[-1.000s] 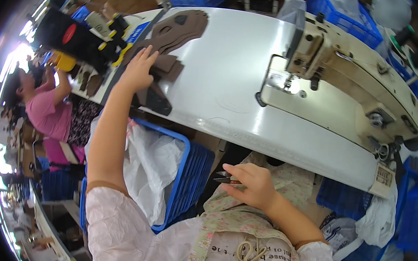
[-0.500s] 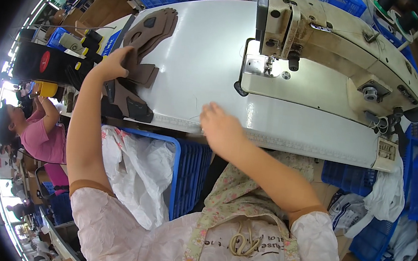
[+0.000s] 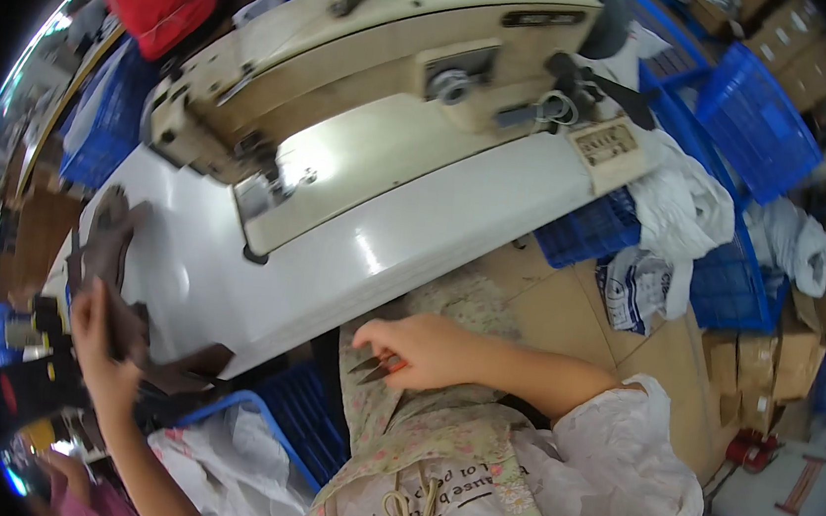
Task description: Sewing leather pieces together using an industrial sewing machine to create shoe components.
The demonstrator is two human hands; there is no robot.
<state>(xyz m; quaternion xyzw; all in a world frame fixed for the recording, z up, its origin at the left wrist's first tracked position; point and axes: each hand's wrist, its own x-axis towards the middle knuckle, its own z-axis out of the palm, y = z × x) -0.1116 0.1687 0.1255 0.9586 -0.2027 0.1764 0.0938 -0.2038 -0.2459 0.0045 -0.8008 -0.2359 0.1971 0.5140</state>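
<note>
Brown cut pieces [image 3: 107, 254] lie on bench [image 3: 220, 301], left of frame; fingers of left hand [image 3: 109, 368] touch them, grip unclear. Right hand [image 3: 436, 353], withdrawn from over bench, grasps thread snips [image 3: 372, 371] at frame centre; only left remains at pieces.

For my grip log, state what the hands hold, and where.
Right hand: snips, by the red handle. Left hand: at brown pieces; any grip cannot be told.

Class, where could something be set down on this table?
Bare white tabletop lies between the brown pieces and the sewing machine, and along the front strip before the machine. Crowded: the left end, where brown pieces lie at the left hand.
</note>
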